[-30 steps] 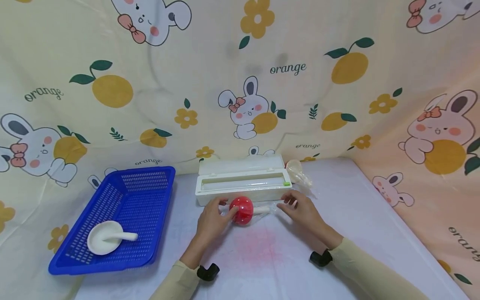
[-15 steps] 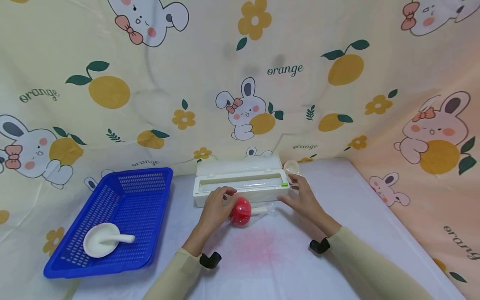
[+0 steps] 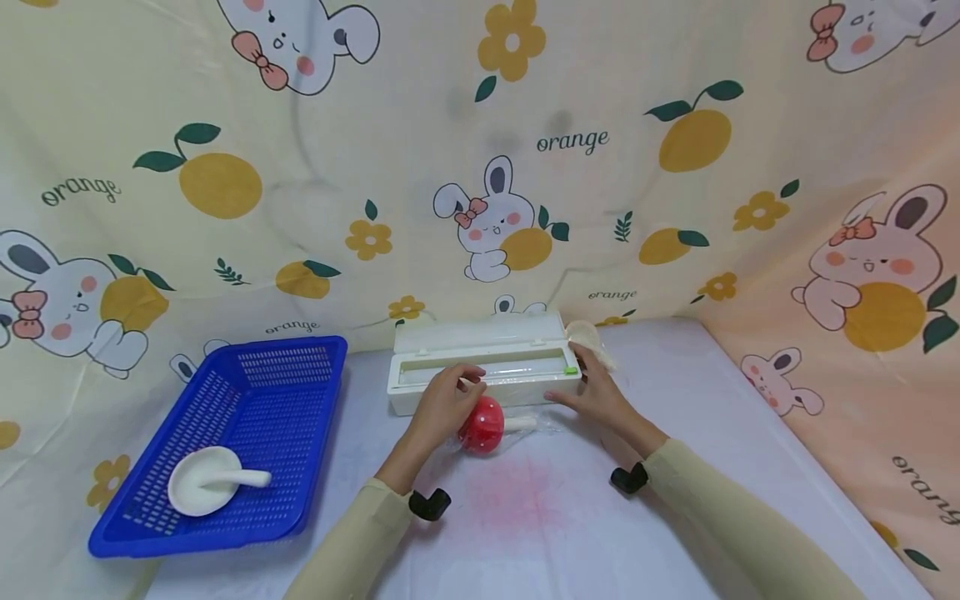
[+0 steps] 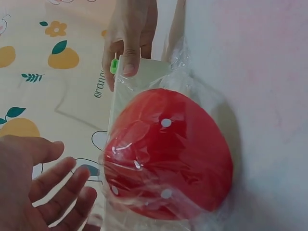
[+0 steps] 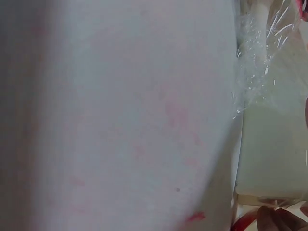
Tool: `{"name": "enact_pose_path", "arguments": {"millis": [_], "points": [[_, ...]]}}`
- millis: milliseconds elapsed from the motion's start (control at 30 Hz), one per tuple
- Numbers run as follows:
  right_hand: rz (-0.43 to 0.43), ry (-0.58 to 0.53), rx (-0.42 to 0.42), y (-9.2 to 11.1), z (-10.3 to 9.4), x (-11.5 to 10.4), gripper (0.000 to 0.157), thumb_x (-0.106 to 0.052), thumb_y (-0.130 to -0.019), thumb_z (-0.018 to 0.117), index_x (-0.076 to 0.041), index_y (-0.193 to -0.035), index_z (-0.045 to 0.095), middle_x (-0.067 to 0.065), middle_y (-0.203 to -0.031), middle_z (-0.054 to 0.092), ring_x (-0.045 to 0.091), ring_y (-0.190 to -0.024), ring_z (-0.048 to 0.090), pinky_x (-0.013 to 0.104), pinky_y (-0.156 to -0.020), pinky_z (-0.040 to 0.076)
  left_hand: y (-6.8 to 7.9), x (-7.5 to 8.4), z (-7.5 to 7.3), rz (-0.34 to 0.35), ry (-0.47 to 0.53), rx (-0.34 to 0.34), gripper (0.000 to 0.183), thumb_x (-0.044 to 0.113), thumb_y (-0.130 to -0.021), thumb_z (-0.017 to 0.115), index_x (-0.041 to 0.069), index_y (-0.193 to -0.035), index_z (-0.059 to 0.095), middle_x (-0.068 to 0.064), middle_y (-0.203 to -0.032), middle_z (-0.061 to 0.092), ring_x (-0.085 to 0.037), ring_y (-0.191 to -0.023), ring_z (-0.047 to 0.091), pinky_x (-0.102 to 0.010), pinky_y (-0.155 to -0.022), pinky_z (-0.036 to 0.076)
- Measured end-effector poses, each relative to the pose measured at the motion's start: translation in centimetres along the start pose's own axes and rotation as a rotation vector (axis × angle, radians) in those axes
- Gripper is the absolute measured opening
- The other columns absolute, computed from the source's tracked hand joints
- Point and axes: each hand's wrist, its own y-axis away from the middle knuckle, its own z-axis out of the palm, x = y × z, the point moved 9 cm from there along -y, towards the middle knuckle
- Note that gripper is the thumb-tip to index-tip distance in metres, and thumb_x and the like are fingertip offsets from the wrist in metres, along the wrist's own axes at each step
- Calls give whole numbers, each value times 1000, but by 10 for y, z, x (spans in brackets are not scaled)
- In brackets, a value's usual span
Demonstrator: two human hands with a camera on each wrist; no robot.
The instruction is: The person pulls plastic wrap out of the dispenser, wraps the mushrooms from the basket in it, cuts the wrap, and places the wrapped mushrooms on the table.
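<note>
A red toy mushroom [image 3: 482, 425] with white dots and a white stem lies on its side, wrapped in clear film. Behind it stands a white cling film dispenser [image 3: 487, 393], lid raised, a green slider [image 3: 572, 371] at its right end. My left hand [image 3: 444, 404] hovers just above and left of the red cap; in the left wrist view its fingers are loosely bent and apart from the cap. With the thumb in front and fingers behind, my right hand [image 3: 600, 398] grips the dispenser's right end. The right wrist view mostly shows tablecloth.
A blue plastic basket [image 3: 318, 467] stands at the left, holding a white round piece with a stem [image 3: 202, 482]. A film-wrapped pale round thing [image 3: 585, 335] lies behind the dispenser's right end. A patterned cloth [image 3: 420, 125] hangs behind the table.
My left hand has lifted off the wrapped mushroom and shifted slightly right and up. My right hand has moved from beside the stem to the dispenser's right end.
</note>
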Motion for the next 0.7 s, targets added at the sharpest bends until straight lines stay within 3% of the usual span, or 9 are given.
{"name": "enact_pose_path", "arguments": {"millis": [300, 467, 700], "points": [[-13, -47, 28, -2, -2, 2, 107, -29, -84, 96, -8, -165, 28, 25, -155, 48, 45, -142, 51, 60, -118, 43, -21, 18, 15, 83, 23, -122, 28, 20, -106, 70, 21, -135, 72, 0, -126, 72, -19, -113, 66, -36, -96, 59], [31, -46, 13, -3, -2, 5, 107, -34, -84, 95, -11, -165, 29, 22, -156, 47, 45, -139, 54, 59, -113, 48, -36, 29, 31, 107, 4, -223, 28, 22, -106, 70, 24, -134, 75, 2, -129, 73, -18, -113, 66, -34, -96, 59], [55, -54, 24, -4, -4, 9, 104, -38, -85, 94, -11, -166, 33, 20, -161, 45, 46, -134, 59, 58, -105, 54, -61, 44, 54, 163, 6, -303, 28, 22, -107, 69, 24, -133, 76, 3, -131, 73, -18, -113, 66, -29, -93, 59]]}}
